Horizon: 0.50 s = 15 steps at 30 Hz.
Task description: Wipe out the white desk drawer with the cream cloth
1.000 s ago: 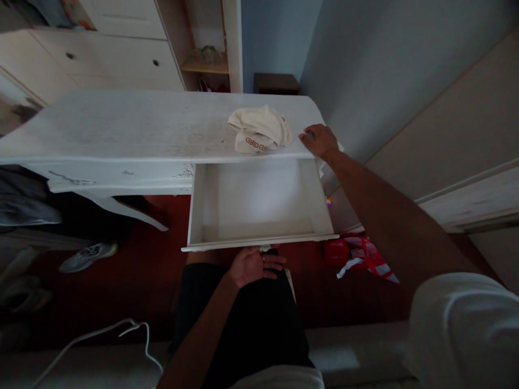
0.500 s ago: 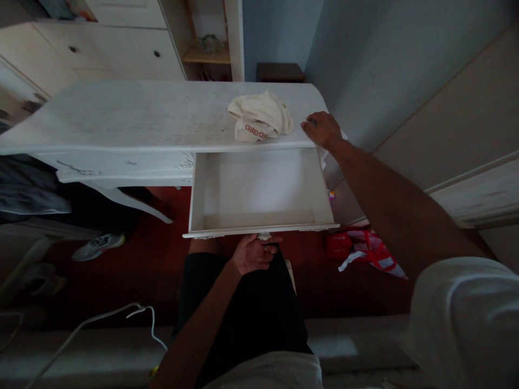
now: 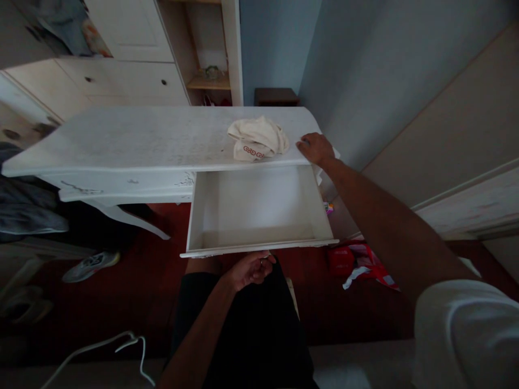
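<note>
A white drawer (image 3: pixel 259 208) is pulled out of the white desk (image 3: pixel 154 135), and no object shows inside it. My left hand (image 3: pixel 251 270) is under the front panel at its middle, fingers curled around the drawer knob (image 3: pixel 267 253), most of which they hide. On the right end of the desktop rests my right hand (image 3: pixel 317 148), fingers slightly bent and holding nothing. Just left of it lies a crumpled cream cloth bag (image 3: pixel 259 138) with red lettering.
A white cabinet (image 3: pixel 130 81) and open shelves (image 3: pixel 208 81) stand behind the desk. On the floor are a sneaker (image 3: pixel 92 266) at left and a red bag (image 3: pixel 367 265) at right. A white cable (image 3: pixel 97 344) curves at lower left, and a wall (image 3: pixel 377 81) rises at right.
The view has tilted up, so the desk appears lower. My left fingers have closed further around the knob. The drawer stays pulled out, and my right hand keeps its place on the desktop.
</note>
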Available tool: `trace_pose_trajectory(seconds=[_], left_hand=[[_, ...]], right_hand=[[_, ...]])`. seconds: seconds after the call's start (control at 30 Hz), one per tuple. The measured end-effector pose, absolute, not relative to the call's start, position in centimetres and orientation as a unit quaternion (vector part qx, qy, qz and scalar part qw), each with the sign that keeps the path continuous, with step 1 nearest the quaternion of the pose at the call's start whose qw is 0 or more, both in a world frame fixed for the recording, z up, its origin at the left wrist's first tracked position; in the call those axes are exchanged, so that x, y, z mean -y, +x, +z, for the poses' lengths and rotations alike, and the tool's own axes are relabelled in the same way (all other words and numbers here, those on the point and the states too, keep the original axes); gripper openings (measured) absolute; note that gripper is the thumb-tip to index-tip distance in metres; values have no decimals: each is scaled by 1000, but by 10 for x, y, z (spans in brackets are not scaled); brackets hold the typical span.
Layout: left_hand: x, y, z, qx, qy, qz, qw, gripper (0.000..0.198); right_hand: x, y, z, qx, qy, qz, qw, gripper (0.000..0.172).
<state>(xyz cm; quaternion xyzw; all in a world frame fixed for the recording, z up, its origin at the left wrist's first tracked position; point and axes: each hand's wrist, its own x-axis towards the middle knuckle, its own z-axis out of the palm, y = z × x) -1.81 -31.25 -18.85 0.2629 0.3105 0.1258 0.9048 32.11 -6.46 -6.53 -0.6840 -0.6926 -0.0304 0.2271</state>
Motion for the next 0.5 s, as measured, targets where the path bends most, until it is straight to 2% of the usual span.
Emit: trace_pose_trajectory(seconds=[0.3, 0.5], left_hand=[[307, -19, -152, -304, 349, 126, 878, 55], [297, -14, -146, -298, 355, 127, 877, 56]], right_hand=[[69, 315, -64, 685, -692, -42, 224, 43], [68, 316, -65, 694, -686, -49, 213, 43]])
